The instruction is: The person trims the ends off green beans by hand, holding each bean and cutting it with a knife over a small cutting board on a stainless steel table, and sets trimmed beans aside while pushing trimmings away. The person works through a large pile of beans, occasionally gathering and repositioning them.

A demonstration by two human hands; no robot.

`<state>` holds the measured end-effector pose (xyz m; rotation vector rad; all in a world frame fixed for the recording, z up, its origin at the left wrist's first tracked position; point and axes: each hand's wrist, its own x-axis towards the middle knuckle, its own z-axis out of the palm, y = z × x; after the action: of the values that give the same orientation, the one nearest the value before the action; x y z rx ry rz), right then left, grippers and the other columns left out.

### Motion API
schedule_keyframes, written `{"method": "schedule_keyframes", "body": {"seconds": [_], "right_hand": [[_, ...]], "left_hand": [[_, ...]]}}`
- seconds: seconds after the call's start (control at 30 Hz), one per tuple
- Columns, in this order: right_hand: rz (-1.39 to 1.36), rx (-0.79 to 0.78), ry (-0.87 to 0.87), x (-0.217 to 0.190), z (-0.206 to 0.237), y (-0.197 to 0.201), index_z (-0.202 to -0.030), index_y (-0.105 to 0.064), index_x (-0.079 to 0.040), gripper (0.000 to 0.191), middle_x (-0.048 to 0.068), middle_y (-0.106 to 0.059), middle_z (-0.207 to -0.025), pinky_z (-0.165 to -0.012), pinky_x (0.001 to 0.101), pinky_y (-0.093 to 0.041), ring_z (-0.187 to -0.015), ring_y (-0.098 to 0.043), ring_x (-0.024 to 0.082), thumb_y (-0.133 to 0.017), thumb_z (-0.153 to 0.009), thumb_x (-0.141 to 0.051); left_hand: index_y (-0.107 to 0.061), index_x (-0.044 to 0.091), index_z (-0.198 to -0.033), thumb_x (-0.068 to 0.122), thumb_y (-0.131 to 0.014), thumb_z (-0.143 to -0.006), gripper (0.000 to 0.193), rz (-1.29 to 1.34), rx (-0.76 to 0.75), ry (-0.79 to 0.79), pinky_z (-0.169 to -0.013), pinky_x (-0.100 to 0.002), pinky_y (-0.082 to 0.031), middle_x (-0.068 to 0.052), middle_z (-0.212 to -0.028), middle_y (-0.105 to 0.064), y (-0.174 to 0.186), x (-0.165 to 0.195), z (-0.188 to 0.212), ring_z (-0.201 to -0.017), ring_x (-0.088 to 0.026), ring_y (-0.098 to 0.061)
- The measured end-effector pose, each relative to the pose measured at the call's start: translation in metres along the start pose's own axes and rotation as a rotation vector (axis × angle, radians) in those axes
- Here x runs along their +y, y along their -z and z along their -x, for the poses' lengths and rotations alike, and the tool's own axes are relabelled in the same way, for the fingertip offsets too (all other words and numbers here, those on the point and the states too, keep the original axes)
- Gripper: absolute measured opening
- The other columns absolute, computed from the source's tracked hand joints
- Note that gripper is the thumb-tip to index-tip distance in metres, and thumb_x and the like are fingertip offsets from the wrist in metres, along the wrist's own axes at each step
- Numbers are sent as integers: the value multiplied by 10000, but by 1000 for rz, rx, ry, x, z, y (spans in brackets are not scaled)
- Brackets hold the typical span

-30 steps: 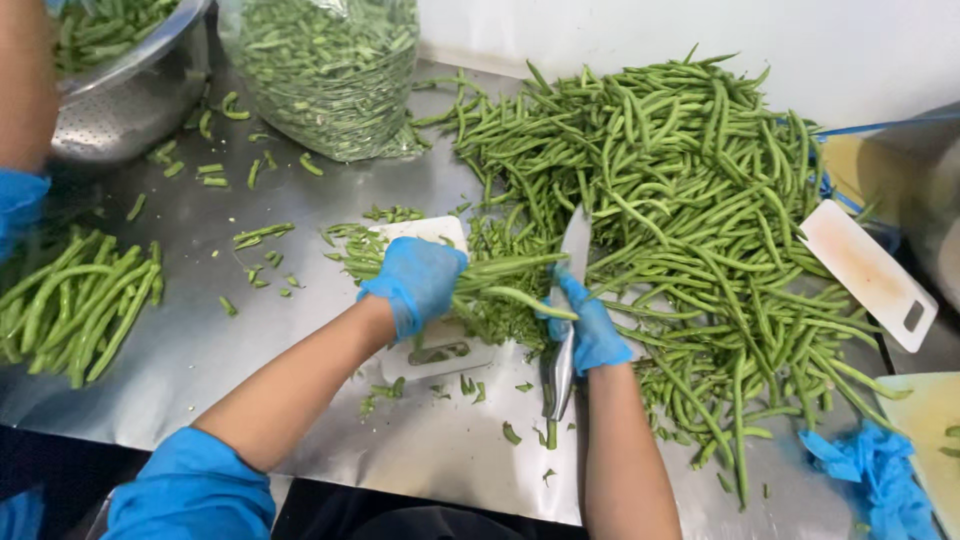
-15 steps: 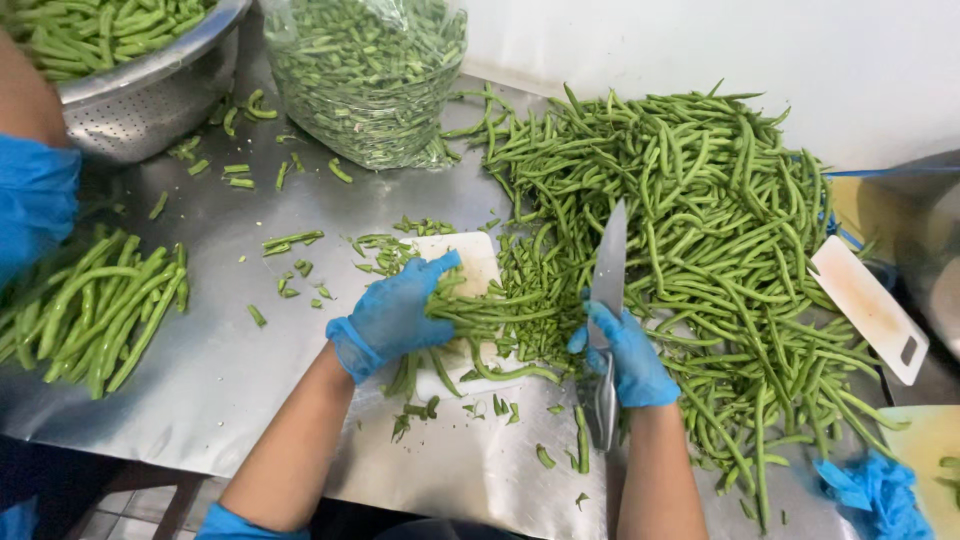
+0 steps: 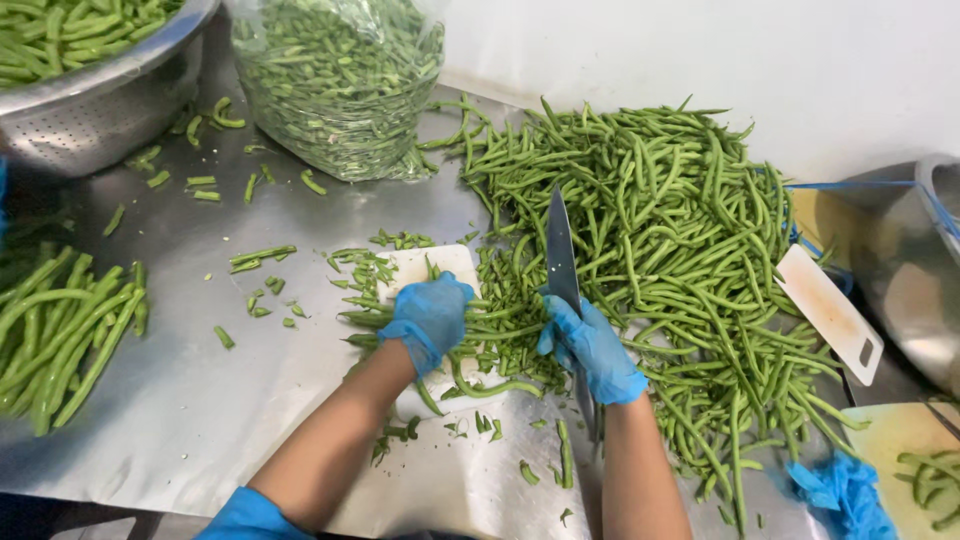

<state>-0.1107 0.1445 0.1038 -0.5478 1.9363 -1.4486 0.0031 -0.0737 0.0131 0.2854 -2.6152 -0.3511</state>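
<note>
On the steel counter (image 3: 200, 400), the left hand (image 3: 428, 318), in a blue disposable glove, presses down on a small bundle of long green beans (image 3: 490, 335) laid crosswise over a small white plastic cutting board (image 3: 432, 268) near the counter's middle. Its fingers curl over the bundle and clamp it against the board. The right hand (image 3: 592, 350), gloved the same way, is clenched around the handle of a long steel kitchen knife (image 3: 560, 255); the blade points away toward the counter's back edge, its side resting against the bean ends just right of the board.

To do this well, in my judgement, the bean ends should be squared against the flat of the blade so they line up evenly, with the left fingertips tucked back from the cutting line and only the tips trimmed off.

A large loose heap of untrimmed green beans (image 3: 680, 250) covers the right half of the counter, touching the bundle. A clear plastic bag of beans (image 3: 340, 90) stands at the back edge, a perforated metal colander bowl of beans (image 3: 90, 110) sits at the back left corner, and another batch of beans (image 3: 60, 330) lies along the left edge. Cut bean tips (image 3: 260, 260) are scattered around the board. A second white board (image 3: 830, 315) lies at the heap's right side.
</note>
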Motion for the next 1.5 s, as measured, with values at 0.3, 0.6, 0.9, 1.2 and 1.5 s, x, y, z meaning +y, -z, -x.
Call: {"method": "schedule_keyframes", "body": {"seconds": [0.3, 0.6, 0.9, 1.2, 1.5], "right_hand": [[16, 217, 26, 17, -1, 28, -1301, -631, -179, 435, 18, -620, -594, -420, 246, -332, -429, -444, 85, -471, -1019, -469], [246, 190, 309, 21, 17, 30, -1192, -687, -121, 457, -14, -602, -640, -506, 252, -412, -541, -497, 64, -441, -1046, -477], [-221, 137, 232, 15, 25, 19, -892, -649, -68, 556, 27, -595, -594, -420, 255, -344, -443, -435, 86, -403, -1056, -539], [-217, 200, 224, -13, 32, 11, -1478, -490, -128, 617, 37, -584, -622, -401, 259, -324, -430, -414, 88, -349, -1033, -530], [-178, 57, 204, 15, 23, -10, -917, -595, -33, 605, 49, -589, -612, -440, 273, -345, -461, -443, 108, -371, -1088, -568]], "left_hand": [[-746, 159, -949, 128, -685, -890, 91, -88, -235, -36, -671, -465, -568, -139, -992, -682, -22, 66, -13, -772, -311, -722], [-786, 94, -912, 243, -846, -737, 237, 668, -132, 15, -656, -407, -546, -123, -778, -703, 42, 61, -23, -684, -290, -674], [-773, 66, -1027, 161, -837, -802, 252, 732, -44, -210, -692, -358, -510, -110, -838, -669, 46, 72, -21, -774, -214, -622], [-570, 98, -1185, 186, -567, -1034, 175, 1638, 169, 467, -684, -256, -520, 31, -883, -543, 32, 82, -33, -756, -75, -525], [-535, 129, -1153, 200, -557, -1057, 122, 1675, 282, 416, -675, -263, -458, 26, -906, -502, 10, 99, -21, -759, -74, -490]]}}
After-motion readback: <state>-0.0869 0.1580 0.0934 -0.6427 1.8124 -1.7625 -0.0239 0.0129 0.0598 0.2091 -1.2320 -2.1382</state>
